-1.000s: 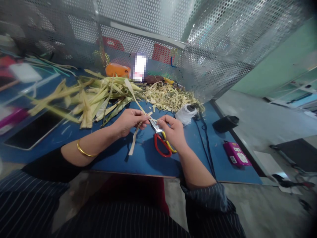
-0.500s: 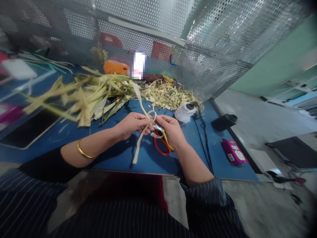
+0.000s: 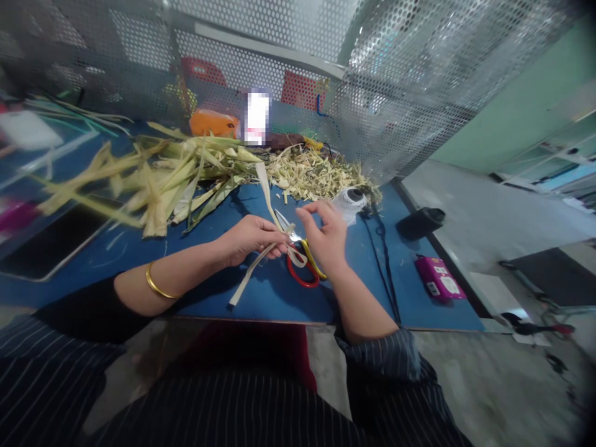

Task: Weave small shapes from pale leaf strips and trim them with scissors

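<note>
My left hand (image 3: 254, 241) pinches a pale strip of corn husk (image 3: 265, 186) between thumb and fingers. One end of the strip rises away from me, another hangs toward the table's front edge, and a small loop shows beside the fingertips. My right hand (image 3: 326, 233) is lifted just right of the strip, fingers bent and apart, with nothing visible in them. Beneath and between the hands lie scissors (image 3: 303, 273) with red and yellow handles, their blades pointing away from me. The left fingers partly cover the knotted middle of the strip.
Long husks (image 3: 186, 180) and a heap of husk scraps (image 3: 311, 177) line the back of the blue table (image 3: 261, 298). A white thread cone (image 3: 348, 203), black cylinder (image 3: 421, 223) and purple packet (image 3: 440, 278) are at right. A dark tablet-like slab (image 3: 51, 242) lies left.
My right hand has let go of the strip and moved up and right. The strip's larger loop has drawn down to a small one, and its near end has swung left.
</note>
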Demonstrator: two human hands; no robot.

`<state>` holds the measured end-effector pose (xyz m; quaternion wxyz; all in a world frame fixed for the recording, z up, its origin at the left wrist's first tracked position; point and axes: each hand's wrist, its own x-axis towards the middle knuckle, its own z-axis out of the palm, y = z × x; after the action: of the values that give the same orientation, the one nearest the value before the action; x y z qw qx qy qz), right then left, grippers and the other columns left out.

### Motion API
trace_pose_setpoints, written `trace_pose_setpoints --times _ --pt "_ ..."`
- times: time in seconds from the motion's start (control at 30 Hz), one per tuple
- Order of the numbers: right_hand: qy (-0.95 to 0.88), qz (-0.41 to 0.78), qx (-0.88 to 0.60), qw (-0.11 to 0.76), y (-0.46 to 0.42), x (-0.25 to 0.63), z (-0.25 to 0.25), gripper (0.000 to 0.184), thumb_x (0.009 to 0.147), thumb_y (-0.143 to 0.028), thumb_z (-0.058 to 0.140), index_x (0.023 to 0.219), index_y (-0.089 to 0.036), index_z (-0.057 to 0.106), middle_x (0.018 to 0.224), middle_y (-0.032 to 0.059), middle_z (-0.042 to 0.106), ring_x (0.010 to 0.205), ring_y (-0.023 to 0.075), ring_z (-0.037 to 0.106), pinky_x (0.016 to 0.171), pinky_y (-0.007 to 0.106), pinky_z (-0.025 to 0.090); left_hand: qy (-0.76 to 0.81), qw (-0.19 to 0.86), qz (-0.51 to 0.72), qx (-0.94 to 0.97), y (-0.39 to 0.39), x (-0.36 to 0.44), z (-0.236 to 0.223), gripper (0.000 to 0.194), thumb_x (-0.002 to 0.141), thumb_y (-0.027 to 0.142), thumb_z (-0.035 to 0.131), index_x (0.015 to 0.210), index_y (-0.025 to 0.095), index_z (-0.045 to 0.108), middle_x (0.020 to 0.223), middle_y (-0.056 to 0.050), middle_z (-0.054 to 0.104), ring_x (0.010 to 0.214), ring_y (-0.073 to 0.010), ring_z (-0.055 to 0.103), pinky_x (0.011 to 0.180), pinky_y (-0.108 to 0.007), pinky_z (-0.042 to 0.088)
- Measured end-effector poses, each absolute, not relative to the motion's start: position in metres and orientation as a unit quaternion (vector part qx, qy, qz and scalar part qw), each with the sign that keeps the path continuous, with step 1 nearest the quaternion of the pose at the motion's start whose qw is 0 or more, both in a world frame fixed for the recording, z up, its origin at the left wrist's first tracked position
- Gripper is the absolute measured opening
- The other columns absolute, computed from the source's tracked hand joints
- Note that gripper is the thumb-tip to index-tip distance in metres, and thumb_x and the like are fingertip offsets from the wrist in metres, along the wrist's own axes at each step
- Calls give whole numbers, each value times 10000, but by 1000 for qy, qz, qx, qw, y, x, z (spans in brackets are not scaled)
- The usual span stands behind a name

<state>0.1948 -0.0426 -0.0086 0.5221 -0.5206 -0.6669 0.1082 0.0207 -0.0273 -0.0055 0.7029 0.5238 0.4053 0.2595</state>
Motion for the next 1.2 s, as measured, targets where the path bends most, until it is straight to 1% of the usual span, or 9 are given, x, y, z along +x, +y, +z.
trace_pose_setpoints --times 0.07,0.2,0.43,0.57,0.7,0.87,0.93,1.03,1.2 --pt "-711 193 -474 483 -43 193 -9 128 831 -318 637 776 -214 686 850 29 673 851 165 608 834 318 450 403 701 246 535 -29 22 -8 138 722 248 746 720 110 745 683 -80 713 542 -110 616 543 -219 497" --pt "-677 343 -476 445 -43 189 -12 108 790 -284 666 730 -194 675 767 1 664 759 145 599 768 296 457 389 693 227 563 -32 25 -13 145 722 255 736 705 111 747 680 -75 712 566 -114 618 565 -220 504" --pt "-645 435 -479 407 -47 187 -9 206 748 -368 708 798 -175 655 745 -4 639 679 122 551 635 257 432 404 686 223 563 -33 27 -14 102 699 222 737 690 121 742 616 -50 689 558 -118 622 560 -224 506" --pt "-638 409 -483 438 -46 184 -14 186 759 -317 681 670 -182 589 620 -42 540 587 97 463 592 250 388 397 688 219 566 -33 27 -14 109 716 222 728 740 120 756 663 -61 714 563 -115 630 569 -226 518" --pt "-658 326 -494 466 -43 183 -19 150 783 -277 650 674 -193 589 668 -29 578 657 121 522 675 270 422 377 699 217 568 -33 25 -17 166 708 281 764 745 120 765 696 -85 729 563 -122 637 571 -227 523" --pt "-690 108 -503 509 -51 189 -8 129 886 -297 554 808 -215 616 882 38 661 884 180 595 844 335 441 388 718 272 510 -28 22 -15 251 707 359 787 779 119 767 782 -118 749 653 -146 678 665 -254 549" --pt "-683 35 -502 529 -58 190 -2 181 908 -314 540 760 -221 588 804 34 637 831 177 588 812 338 436 376 730 317 474 -24 20 -11 278 711 376 790 840 131 771 846 -119 756 745 -164 703 746 -270 557" --pt "-700 42 -507 501 -65 186 -2 287 917 -336 538 656 -217 548 665 9 565 685 153 545 708 313 420 357 733 369 446 -19 17 -4 281 689 325 813 895 140 772 931 -111 758 837 -169 707 817 -269 549" --pt "-705 163 -536 435 -63 173 -16 237 869 -385 608 713 -212 654 751 18 646 709 156 584 690 295 427 350 716 423 432 -18 16 -4 253 640 252 841 844 118 773 948 -111 755 908 -175 693 851 -255 535"
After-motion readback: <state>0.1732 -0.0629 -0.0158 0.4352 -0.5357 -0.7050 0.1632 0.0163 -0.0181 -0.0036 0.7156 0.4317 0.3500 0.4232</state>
